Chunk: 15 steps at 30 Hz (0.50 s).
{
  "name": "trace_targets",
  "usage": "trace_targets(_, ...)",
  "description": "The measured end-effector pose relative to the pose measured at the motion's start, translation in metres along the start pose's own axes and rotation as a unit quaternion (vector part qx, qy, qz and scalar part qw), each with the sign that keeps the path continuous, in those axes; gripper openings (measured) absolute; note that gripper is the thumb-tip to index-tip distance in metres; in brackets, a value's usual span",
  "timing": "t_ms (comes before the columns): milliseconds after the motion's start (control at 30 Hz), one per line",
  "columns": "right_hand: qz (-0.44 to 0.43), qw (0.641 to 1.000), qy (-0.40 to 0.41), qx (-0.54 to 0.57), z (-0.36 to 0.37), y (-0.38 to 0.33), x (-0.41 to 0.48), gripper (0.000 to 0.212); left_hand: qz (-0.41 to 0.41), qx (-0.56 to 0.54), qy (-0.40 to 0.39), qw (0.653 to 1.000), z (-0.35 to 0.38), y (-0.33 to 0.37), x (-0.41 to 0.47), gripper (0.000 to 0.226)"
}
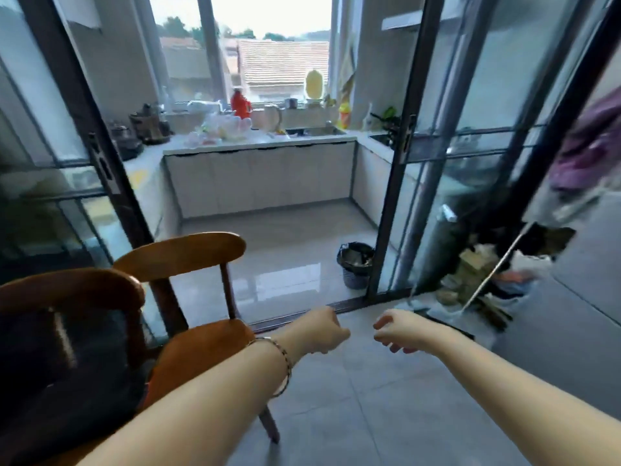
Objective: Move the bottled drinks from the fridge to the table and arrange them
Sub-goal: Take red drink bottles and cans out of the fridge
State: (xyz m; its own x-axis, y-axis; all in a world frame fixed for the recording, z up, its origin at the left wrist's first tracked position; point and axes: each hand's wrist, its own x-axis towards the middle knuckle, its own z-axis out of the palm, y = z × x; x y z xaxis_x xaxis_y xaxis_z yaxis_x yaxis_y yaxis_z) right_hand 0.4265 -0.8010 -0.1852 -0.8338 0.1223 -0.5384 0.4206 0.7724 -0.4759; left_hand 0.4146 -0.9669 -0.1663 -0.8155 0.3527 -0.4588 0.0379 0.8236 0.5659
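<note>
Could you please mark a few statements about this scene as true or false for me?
1. The left hand and right hand hold nothing. True.
2. The bracelet is on the right wrist. False: it is on the left one.
3. A black bin stands on the floor. True.
4. The red jug lies on the floor. False: it stands upright by the window.
</note>
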Motion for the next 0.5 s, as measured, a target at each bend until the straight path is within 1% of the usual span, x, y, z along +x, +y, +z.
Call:
trace_targets(67, 0.009, 0.999, 0.032, 0.022, -0.044, 0.029, 0.009, 0.01, 0.045, 0.026, -0.014, 0.999, 0.003, 0.048, 0.037, 0.019)
trace_targets(167, 0.037, 0.995, 0.086, 0.044, -0.109, 0.076, 0.024, 0.027, 0.101, 0.065, -0.043, 0.992, 0.005, 0.119, 0.093, 0.025)
trace_targets(233, 0.067, 0.989, 0.111, 0.074, -0.153, 0.109, 0.036, 0.033, 0.146, 0.099, -0.062, 0.982, 0.005, 0.169, 0.136, 0.027)
trace_targets(267, 0.078, 0.987, 0.116, 0.081, -0.169, 0.12, 0.039, 0.034, 0.165, 0.114, -0.063, 0.978, 0.003, 0.186, 0.149, 0.025)
trace_targets(333, 0.117, 0.977, 0.144, 0.105, -0.205, 0.146, 0.043, 0.033, 0.193, 0.109, -0.078, 0.972, 0.005, 0.23, 0.188, 0.022)
trace_targets(433, 0.179, 0.954, 0.187, 0.152, -0.262, 0.182, 0.042, 0.028, 0.237, 0.117, -0.107, 0.959, 0.008, 0.306, 0.239, 0.024)
trace_targets(500, 0.217, 0.938, 0.211, 0.167, -0.295, 0.207, 0.037, 0.032, 0.278, 0.123, -0.117, 0.945, 0.013, 0.357, 0.263, 0.023)
